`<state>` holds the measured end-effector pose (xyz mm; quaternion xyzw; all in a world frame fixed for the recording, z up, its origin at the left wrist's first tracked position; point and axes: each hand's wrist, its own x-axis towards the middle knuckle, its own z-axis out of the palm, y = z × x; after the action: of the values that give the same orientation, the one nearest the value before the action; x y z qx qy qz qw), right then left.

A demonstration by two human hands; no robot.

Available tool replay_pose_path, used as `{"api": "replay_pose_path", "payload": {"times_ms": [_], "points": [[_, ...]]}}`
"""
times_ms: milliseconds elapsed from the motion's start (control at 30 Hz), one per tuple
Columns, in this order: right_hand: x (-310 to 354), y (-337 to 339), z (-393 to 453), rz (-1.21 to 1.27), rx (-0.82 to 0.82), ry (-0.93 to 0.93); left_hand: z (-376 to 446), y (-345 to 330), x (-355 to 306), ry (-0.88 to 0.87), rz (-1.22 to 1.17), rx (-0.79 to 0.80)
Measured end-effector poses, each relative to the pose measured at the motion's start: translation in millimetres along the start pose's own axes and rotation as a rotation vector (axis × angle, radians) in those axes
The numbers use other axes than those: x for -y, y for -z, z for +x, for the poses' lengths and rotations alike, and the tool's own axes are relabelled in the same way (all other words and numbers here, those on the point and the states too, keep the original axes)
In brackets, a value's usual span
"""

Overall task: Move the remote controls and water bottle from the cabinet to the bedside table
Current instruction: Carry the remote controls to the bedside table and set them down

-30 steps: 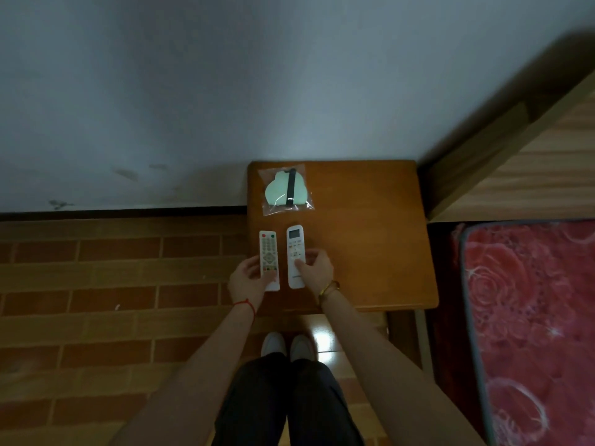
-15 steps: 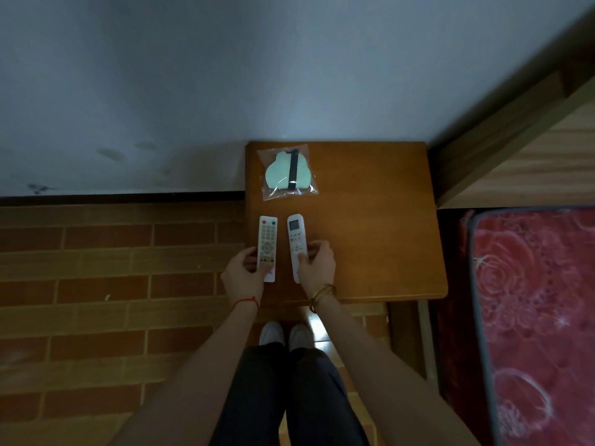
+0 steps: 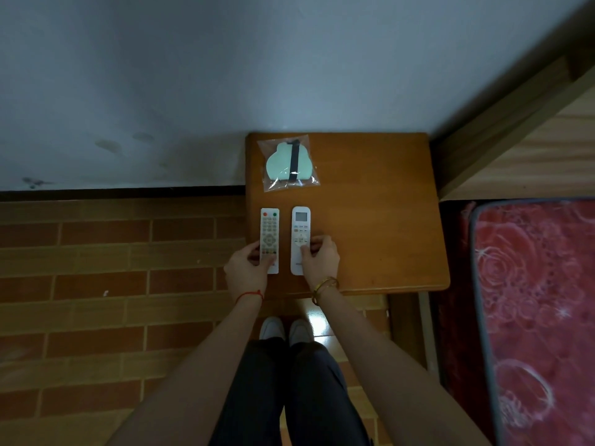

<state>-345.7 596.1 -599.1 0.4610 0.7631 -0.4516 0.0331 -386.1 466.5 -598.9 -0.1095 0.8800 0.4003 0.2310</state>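
Two remotes (image 3: 269,235) (image 3: 300,233) lie parallel, each hand's (image 3: 246,270) (image 3: 322,260) grip pinching one.

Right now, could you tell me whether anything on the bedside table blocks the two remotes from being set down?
Nothing visible does. Both remotes already lie flat on the bedside table; the bagged green item sits apart, nearer the wall.

A clear plastic bag (image 3: 288,164) lies at the far left — inside it a pale green flat piece crossed by a dark strap. To the right, a red rose-patterned mattress (image 3: 534,304) with a wooden headboard (image 3: 528,136) beyond. Brick-pattern floor tiles (image 3: 112,284) spread left, meeting a grey wall (image 3: 225,75) — stained low down.
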Motion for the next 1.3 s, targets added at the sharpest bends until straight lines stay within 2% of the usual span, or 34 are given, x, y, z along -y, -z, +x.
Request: {"api": "replay_pose_path", "payload": {"times_ms": [267,467,567,767,1000,1300], "points": [[17,23,-15,-0.092,0.005,0.06,-15,24,-14,-0.023,0.021,0.016],[59,68,-40,-0.19,0.08,0.124,-47,70,-56,-0.23,0.194,0.046],[86,98,-58,-0.209,0.087,0.198,-64,100,-86,-0.34,0.3,0.074],[139,163,-100,-0.317,0.072,0.376,-110,166,-148,-0.465,0.427,0.024],[186,224,-156,-0.421,0.068,0.508,-177,238,-194,-0.503,0.488,-0.04],[214,264,-224,-0.517,0.068,0.685,-262,285,-192,-0.486,0.416,-0.109]]}}
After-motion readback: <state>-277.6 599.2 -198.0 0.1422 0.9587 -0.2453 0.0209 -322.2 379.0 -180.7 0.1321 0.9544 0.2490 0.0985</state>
